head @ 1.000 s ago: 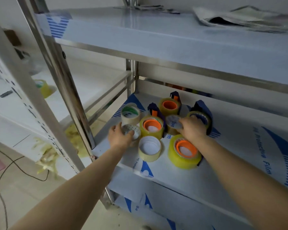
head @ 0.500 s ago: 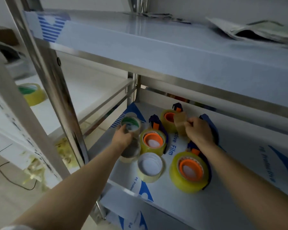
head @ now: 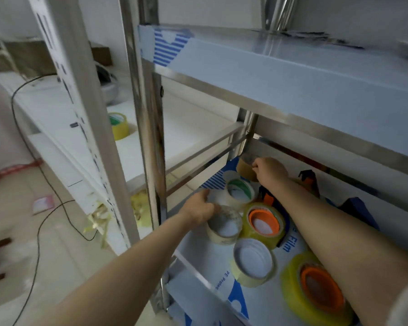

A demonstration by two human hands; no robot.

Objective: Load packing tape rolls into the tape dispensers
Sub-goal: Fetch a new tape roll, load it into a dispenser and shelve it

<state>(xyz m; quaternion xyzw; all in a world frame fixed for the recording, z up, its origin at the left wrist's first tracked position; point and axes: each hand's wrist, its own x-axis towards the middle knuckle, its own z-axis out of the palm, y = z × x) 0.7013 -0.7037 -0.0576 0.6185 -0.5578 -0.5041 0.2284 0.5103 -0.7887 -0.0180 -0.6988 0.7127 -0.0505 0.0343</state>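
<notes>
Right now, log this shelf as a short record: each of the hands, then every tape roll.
left hand: grips the worn clear roll at the shelf's front left
right hand: holds a brown roll near the back-left corner
loose rolls: green-core roll; white-core roll
on orange hubs: middle roll; front-right roll
shelf: steel, covered in blue-printed film
</notes>
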